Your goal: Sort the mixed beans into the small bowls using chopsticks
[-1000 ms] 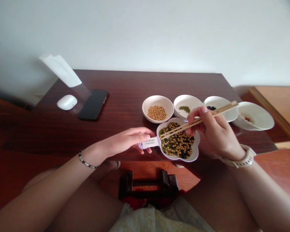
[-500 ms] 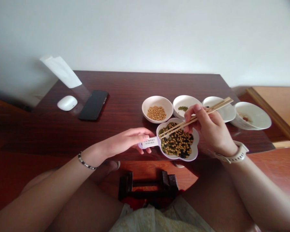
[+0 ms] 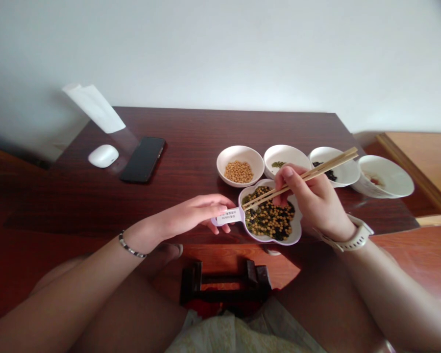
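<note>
The left hand (image 3: 191, 213) curls closed around the labelled handle of a pale flower-shaped dish (image 3: 268, 241), which sits on the dark wood worktop (image 3: 191, 132) and holds mixed beans (image 3: 268, 215). The right hand (image 3: 316, 206) pinches bamboo chopsticks (image 3: 301, 179), their tips over the beans near the handle; whether they hold a bean is too small to tell. With only the handle held, a hard push could tip the dish, and a round bean could slip from the tips and roll across the polished wood. Compared with the earlier frame, the right hand sits further left, leaving more of the dark contents of a white bowl (image 3: 347, 171) in view.
</note>
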Action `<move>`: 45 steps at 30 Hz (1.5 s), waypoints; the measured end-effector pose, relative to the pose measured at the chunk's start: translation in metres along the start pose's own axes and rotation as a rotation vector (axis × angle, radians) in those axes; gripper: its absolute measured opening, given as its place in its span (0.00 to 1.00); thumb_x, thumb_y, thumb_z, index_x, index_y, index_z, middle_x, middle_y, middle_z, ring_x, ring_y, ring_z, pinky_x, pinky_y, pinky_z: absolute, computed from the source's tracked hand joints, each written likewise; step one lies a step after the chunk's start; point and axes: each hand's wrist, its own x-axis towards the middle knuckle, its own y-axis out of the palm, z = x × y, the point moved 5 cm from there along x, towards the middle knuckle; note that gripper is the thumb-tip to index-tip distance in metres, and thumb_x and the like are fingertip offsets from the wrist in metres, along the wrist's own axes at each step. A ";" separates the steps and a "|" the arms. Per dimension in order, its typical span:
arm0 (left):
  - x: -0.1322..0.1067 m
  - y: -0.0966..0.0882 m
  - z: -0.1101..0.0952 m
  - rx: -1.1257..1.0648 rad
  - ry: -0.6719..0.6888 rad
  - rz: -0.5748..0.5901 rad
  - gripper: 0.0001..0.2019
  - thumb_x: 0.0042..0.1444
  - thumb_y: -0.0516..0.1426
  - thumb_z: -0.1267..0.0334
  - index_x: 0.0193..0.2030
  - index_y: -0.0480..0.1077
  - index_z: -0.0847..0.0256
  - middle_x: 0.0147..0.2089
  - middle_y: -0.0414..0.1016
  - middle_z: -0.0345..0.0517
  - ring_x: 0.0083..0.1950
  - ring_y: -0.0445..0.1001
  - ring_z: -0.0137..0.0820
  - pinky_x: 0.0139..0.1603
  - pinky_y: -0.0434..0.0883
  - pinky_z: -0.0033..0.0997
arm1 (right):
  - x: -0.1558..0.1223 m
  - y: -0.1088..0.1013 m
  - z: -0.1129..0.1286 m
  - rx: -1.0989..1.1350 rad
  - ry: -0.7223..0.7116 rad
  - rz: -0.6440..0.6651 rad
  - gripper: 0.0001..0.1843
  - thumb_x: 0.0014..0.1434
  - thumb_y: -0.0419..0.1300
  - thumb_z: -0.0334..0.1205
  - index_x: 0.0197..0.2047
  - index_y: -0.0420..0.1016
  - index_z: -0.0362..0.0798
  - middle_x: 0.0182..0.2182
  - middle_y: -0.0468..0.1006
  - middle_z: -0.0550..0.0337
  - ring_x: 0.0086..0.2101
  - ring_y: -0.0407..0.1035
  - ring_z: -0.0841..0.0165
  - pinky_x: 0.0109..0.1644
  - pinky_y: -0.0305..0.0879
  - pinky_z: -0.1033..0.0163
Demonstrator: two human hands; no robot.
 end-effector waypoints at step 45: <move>0.004 0.000 0.001 -0.010 0.003 0.005 0.16 0.80 0.56 0.58 0.65 0.73 0.67 0.51 0.84 0.53 0.50 0.84 0.36 0.46 0.78 0.32 | -0.004 0.022 -0.004 -0.003 0.124 0.325 0.25 0.80 0.57 0.58 0.37 0.77 0.49 0.30 0.81 0.59 0.32 0.76 0.68 0.39 0.73 0.64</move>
